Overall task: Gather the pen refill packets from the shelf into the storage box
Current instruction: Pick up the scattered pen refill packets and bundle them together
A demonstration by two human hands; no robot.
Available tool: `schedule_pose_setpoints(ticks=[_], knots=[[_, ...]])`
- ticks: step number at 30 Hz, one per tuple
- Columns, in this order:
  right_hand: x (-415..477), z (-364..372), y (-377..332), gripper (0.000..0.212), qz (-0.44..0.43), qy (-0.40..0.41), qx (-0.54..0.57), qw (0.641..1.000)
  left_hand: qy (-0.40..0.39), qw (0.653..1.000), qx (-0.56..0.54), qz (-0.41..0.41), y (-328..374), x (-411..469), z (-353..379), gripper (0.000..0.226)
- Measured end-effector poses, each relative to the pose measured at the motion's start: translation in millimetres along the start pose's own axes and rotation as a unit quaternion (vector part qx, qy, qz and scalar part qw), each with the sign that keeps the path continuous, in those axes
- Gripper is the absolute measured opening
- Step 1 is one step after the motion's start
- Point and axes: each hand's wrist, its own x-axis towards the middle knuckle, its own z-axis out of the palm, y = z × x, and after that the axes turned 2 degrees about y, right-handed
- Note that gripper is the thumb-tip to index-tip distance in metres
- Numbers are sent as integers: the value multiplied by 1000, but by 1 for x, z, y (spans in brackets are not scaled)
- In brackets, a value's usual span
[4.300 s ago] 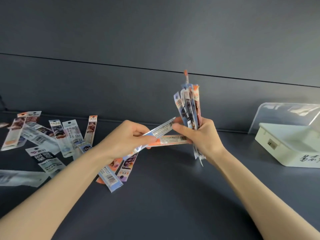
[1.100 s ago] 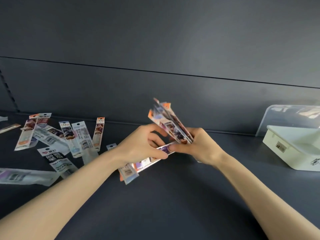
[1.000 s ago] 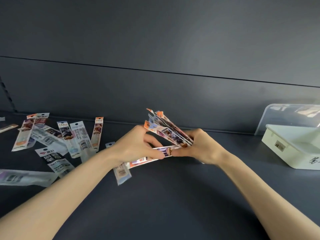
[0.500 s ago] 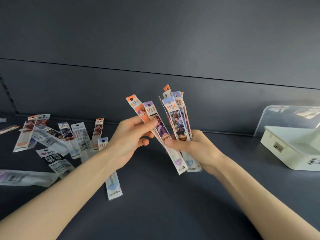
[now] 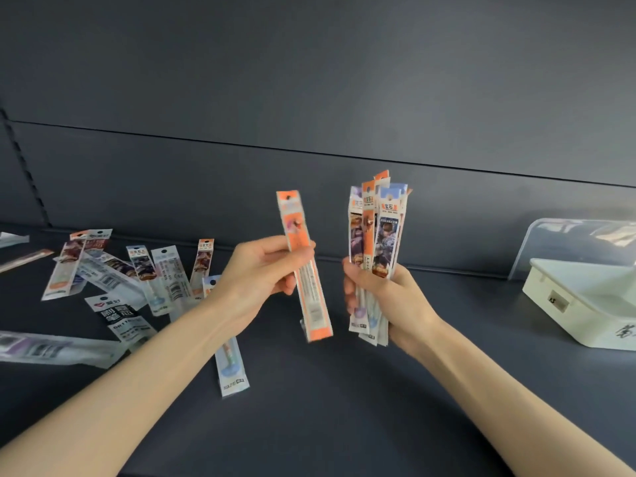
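My left hand pinches one orange refill packet, held upright above the dark shelf. A short gap to its right, my right hand grips a bundle of several refill packets, also upright, their printed tops fanned above my fingers. More loose refill packets lie scattered on the shelf at the left, and one blue-ended packet lies partly under my left forearm. The white storage box stands at the right edge with its clear lid raised behind it.
The dark shelf surface stretches bare in front of my arms and between the hands and the box. A dark back panel rises close behind. A slotted upright runs down the far left.
The hands have drawn apart: my left hand has pulled a single orange packet away from the bundle, which stays upright in my right hand. Earlier the bundle lay tilted low between both hands.
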Motion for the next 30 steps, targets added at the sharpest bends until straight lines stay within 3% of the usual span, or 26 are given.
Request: schedule_pose_setpoints(ticks=[3,6,10,14,17,21,25,27,30], knots=[[-4,5,2,10,-17,-71,-26,997,-51,999,9,4,0,-3,4,12],[-7,9,5,33,-13,-141,-31,989,-77,997,12,4,-1,-3,5,27],[-7,10,5,18,-5,-129,-41,991,-68,997,30,4,4,-3,0,34],[-3,14,1,10,13,-112,-31,993,-8,993,114,9,15,2,-27,15],[5,26,1,14,2,-103,-63,993,18,963,270,5,14,7,-65,13],[20,52,6,26,5,-89,-66,994,8,913,408,-26,6,16,-112,49],[36,81,11,26,8,-68,-78,995,-73,828,556,-15,3,29,-136,75],[43,96,11,23,11,-52,-76,996,-129,826,549,-8,5,39,-149,86],[55,117,15,24,2,-20,-102,995,-190,841,506,30,7,52,-164,81]])
